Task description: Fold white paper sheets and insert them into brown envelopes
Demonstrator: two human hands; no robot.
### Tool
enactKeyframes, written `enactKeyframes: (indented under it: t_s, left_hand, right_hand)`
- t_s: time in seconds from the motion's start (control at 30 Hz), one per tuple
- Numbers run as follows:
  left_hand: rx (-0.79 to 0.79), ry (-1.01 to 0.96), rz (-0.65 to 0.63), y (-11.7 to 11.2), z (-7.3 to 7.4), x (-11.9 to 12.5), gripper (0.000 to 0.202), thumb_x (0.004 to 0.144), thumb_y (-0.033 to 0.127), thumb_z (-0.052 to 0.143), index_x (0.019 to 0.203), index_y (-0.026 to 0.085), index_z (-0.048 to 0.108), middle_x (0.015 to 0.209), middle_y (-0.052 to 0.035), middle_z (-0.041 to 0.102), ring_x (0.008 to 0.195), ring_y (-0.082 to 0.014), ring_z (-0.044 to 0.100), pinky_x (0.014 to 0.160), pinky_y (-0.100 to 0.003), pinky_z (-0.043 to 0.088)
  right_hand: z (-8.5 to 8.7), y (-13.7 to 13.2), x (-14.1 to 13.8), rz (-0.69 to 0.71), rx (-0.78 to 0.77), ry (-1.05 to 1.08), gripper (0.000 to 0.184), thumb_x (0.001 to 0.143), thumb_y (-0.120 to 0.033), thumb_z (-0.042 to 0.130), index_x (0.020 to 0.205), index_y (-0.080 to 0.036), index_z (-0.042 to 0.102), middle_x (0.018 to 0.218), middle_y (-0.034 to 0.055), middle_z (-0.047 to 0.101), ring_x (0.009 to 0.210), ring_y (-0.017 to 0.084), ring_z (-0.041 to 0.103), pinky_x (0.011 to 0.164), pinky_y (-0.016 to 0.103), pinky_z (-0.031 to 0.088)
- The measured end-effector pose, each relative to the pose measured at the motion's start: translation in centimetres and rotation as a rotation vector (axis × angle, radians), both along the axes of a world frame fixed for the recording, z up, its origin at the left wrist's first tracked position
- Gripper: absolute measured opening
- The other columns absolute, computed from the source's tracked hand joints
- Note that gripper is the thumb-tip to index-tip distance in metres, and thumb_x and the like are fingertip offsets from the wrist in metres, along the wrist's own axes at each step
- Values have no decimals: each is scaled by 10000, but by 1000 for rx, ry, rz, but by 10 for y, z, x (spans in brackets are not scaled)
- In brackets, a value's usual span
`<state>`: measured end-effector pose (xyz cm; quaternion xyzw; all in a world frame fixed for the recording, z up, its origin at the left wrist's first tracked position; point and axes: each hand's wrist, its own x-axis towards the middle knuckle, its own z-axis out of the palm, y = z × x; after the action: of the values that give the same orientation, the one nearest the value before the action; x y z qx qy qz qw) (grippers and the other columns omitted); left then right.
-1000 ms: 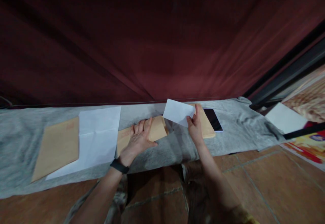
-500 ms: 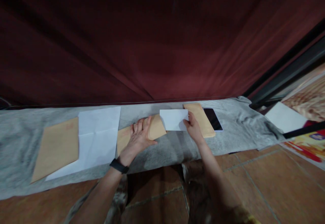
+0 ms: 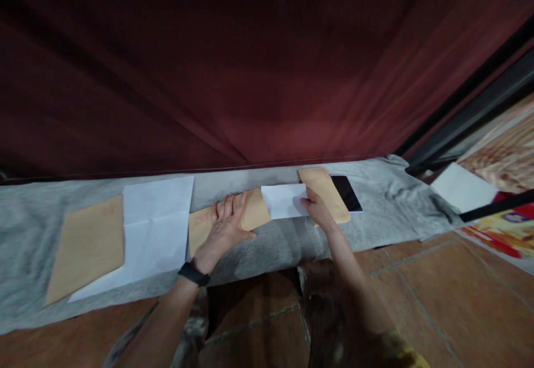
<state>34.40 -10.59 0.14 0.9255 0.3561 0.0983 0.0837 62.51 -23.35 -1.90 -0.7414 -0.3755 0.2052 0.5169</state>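
My left hand (image 3: 224, 228) lies flat, fingers spread, on a brown envelope (image 3: 254, 212) that rests on the grey cloth (image 3: 275, 245). My right hand (image 3: 317, 210) pinches the right end of a folded white paper (image 3: 283, 201), whose left end meets the envelope's open mouth. A black band sits on my left wrist.
A second brown envelope (image 3: 323, 190) and a dark phone (image 3: 346, 193) lie right of my right hand. To the left are an unfolded white sheet (image 3: 152, 229) and a larger brown envelope (image 3: 85, 245). A dark red curtain hangs behind. Tiled floor (image 3: 438, 301) lies in front.
My right hand lowered the folded white paper from the air to the cloth and slid it left to the envelope's mouth. My left hand stayed on the envelope.
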Motion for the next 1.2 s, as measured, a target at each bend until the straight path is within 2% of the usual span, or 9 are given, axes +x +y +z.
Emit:
enactKeyframes:
  t_s: [0.23, 0.53, 0.67, 0.8, 1.03, 1.2]
  left_hand:
    - [13, 28, 37, -3, 1, 0, 1223, 683, 499, 851, 1633, 212, 137, 1595, -250, 332, 1498, -442, 279, 1182, -713, 166]
    - [47, 47, 19, -5, 5, 1, 1228, 661, 511, 873, 1632, 236, 173, 1616, -247, 314, 1500, -459, 280, 1187, -712, 154]
    - [96, 40, -50, -3, 5, 0, 1187, 682, 498, 866, 1630, 244, 197, 1617, -243, 317, 1504, -455, 275, 1194, -707, 141]
    - [131, 21, -97, 1, 3, -1, 1191, 671, 498, 874, 1629, 252, 211, 1620, -236, 310, 1508, -459, 265, 1204, -699, 113]
    - [107, 23, -151, 4, -2, -1, 1239, 644, 527, 882, 1633, 255, 187, 1631, -237, 288, 1515, -448, 262, 1217, -675, 95]
    - [45, 32, -153, 3, 0, -1, 1213, 666, 529, 861, 1632, 255, 180, 1650, -242, 250, 1528, -454, 226, 1209, -680, 119]
  right_hand:
    - [7, -3, -1, 58, 14, -30, 195, 725, -317, 546, 842, -207, 657, 827, 30, 684, 852, 226, 602, 856, 354, 493]
    - [15, -7, -1, 84, 15, -48, 178, 710, -364, 540, 756, -210, 618, 785, 23, 669, 825, 218, 602, 820, 337, 486]
    - [18, -8, -2, 106, 19, -78, 167, 715, -358, 519, 728, -220, 613, 789, 31, 681, 819, 218, 604, 830, 340, 487]
    - [20, -10, -3, 93, 10, -83, 205, 709, -353, 517, 780, -209, 645, 830, 44, 690, 839, 224, 608, 844, 346, 476]
    - [18, -6, -12, 139, -40, -21, 156, 754, -328, 527, 787, -205, 618, 713, -17, 621, 722, 180, 563, 697, 280, 455]
    - [9, 4, -33, 107, -122, -7, 120, 830, -320, 586, 855, -222, 653, 788, 20, 676, 792, 211, 614, 745, 304, 477]
